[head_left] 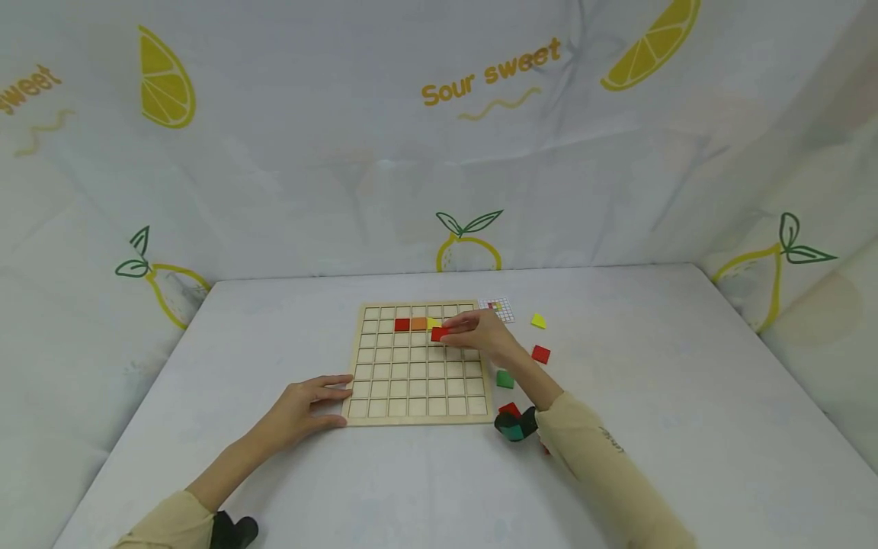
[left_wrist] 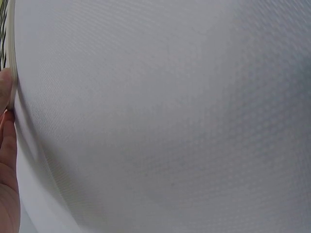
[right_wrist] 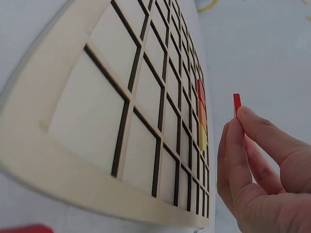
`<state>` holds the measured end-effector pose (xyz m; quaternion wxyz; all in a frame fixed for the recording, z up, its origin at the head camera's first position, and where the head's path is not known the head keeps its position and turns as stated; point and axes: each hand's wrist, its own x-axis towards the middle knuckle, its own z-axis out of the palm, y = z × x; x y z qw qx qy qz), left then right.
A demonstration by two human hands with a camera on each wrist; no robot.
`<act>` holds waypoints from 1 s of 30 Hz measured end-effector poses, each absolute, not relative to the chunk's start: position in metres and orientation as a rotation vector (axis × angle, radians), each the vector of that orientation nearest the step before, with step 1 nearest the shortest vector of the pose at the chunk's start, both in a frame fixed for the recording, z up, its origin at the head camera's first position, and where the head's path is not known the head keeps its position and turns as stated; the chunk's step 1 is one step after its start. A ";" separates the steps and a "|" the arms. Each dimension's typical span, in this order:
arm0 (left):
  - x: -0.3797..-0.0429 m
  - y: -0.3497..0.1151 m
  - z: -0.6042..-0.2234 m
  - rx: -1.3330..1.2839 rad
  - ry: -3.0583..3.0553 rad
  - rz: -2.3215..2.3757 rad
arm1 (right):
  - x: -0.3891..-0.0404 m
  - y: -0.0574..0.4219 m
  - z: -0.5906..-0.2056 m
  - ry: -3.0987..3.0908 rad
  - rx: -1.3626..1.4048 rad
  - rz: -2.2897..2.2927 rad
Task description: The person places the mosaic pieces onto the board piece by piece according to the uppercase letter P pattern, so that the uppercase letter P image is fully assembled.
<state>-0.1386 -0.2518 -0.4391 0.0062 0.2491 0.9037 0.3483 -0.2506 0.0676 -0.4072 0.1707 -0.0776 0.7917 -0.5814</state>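
A wooden grid board (head_left: 417,420) lies flat on the white table. In its second row from the back sit a red tile (head_left: 402,325), an orange tile (head_left: 418,324) and a yellow piece (head_left: 433,323), side by side. Just over the board, beside the yellow piece, my right hand (head_left: 483,333) pinches a red square tile (head_left: 439,334) between thumb and fingers; the right wrist view shows this red tile (right_wrist: 236,103) edge-on, clear of the grid. My left hand (head_left: 302,408) touches the board's left edge with extended fingertips, the thumb near the front left corner.
Right of the board lie a yellow piece (head_left: 538,321), a red tile (head_left: 541,354), a green tile (head_left: 504,379) and another red piece (head_left: 510,409), partly hidden by the right wrist's strap. A small printed grid card (head_left: 504,309) touches the back right corner area. A printed cloth (head_left: 329,152) hangs behind.
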 end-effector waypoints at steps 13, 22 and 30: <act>-0.137 -0.250 -0.436 0.752 2.832 1.068 | -0.249 0.031 -0.421 2.360 -0.253 -1.618; -0.136 -0.250 -0.436 0.736 2.814 1.070 | -0.246 0.011 -0.424 2.533 -0.218 -1.560; -0.137 -0.250 -0.437 0.741 2.816 1.058 | -0.246 -0.001 -0.425 2.664 -0.312 -1.544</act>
